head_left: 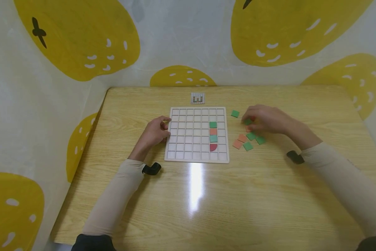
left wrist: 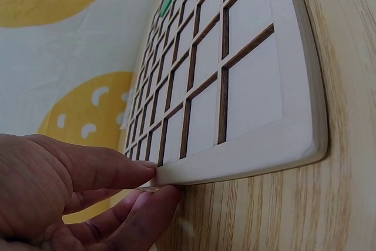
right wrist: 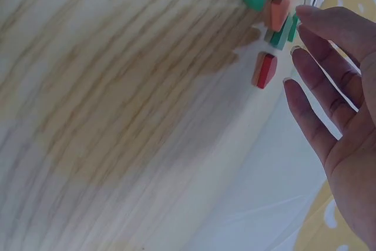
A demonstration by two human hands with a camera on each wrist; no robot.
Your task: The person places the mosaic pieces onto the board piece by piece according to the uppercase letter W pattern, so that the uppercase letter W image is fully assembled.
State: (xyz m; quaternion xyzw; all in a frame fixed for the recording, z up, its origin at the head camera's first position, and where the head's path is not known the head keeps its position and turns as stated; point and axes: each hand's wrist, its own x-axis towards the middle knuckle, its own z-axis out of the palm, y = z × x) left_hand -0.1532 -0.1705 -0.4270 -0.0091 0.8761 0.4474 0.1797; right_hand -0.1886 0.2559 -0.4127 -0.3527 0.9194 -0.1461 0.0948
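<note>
A white grid board (head_left: pixel 188 161) lies on the wooden table; in one column near its right side sit a green square (head_left: pixel 213 124), an orange square (head_left: pixel 213 131), a teal square (head_left: pixel 213 138) and a red rounded piece (head_left: pixel 213 147). At the board's left edge, my left hand (head_left: pixel 153 133) holds the rim between thumb and fingers, as the left wrist view shows (left wrist: pixel 88 186). My right hand (head_left: pixel 268 118) hovers over loose tiles right of the board, fingers relaxed and apart in the right wrist view (right wrist: pixel 346 86), near a red piece (right wrist: pixel 267 70) and an orange tile (right wrist: pixel 281 11).
Behind the board lies a small pattern card (head_left: pixel 197 98). Loose green tiles (head_left: pixel 248 146) and orange tiles (head_left: pixel 237 144) lie right of the board, with one green tile (head_left: pixel 235 113) nearer its upper right corner. A patterned cloth (head_left: pixel 188 45) stands behind the table.
</note>
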